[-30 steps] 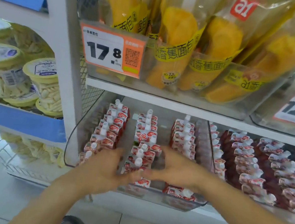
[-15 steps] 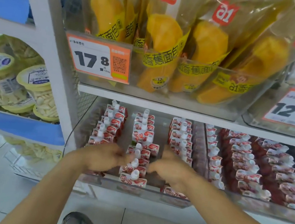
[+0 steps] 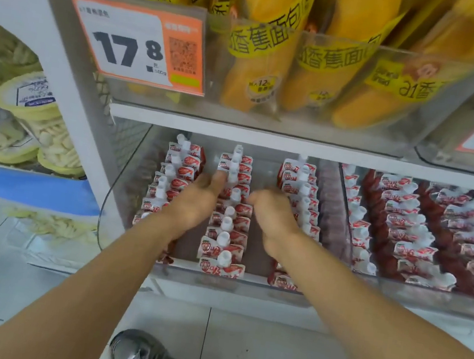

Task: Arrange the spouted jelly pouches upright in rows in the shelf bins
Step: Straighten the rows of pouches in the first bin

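Note:
Red-and-white spouted jelly pouches stand upright in three rows inside a clear shelf bin (image 3: 215,279): a left row (image 3: 177,171), a middle row (image 3: 224,249) and a right row (image 3: 300,176). My left hand (image 3: 196,201) reaches in between the left and middle rows, its straight fingers touching the left side of the middle row. Across from it, my right hand (image 3: 270,214) lies against that row's right side with its fingers bent downward and the fingertips hidden. Neither hand lifts a pouch.
A second clear bin (image 3: 343,212) to the right holds more pouches (image 3: 405,230), leaning in rows. Above, yellow banana bread packs (image 3: 263,46) and an orange price tag (image 3: 133,43) overhang the shelf. Tubs of snacks (image 3: 33,126) fill the left unit. My shoes (image 3: 138,354) stand on the tiled floor.
Both hands have moved deeper into the bin, from the front pouches toward the middle of the centre row. The camera has come closer and tilted down.

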Tool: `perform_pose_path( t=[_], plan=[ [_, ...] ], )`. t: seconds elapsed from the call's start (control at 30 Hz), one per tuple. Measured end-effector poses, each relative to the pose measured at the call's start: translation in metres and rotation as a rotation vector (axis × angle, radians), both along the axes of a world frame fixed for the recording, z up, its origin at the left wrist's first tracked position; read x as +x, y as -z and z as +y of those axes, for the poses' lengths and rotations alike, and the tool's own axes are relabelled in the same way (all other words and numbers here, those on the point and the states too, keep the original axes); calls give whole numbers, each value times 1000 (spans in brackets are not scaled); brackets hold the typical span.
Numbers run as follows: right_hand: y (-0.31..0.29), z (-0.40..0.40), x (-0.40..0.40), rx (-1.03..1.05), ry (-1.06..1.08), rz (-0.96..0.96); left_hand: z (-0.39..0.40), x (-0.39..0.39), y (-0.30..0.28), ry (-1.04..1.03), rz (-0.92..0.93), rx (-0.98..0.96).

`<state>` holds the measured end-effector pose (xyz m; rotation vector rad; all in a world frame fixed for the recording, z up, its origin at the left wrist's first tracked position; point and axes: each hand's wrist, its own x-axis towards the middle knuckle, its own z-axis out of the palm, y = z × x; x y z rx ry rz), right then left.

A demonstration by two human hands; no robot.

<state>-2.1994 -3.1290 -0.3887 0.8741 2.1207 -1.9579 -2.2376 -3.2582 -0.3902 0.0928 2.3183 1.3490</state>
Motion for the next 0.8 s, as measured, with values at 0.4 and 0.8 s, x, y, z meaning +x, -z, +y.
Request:
perform_pose_path(
  t=[0.4,0.8],
  plan=[
    [63,-4,-46,44,-16,74,37,-50,52,-94,-15,159],
    [68,7,-62,62,-20,211,37,-59,65,-144,-54,357]
  ],
)
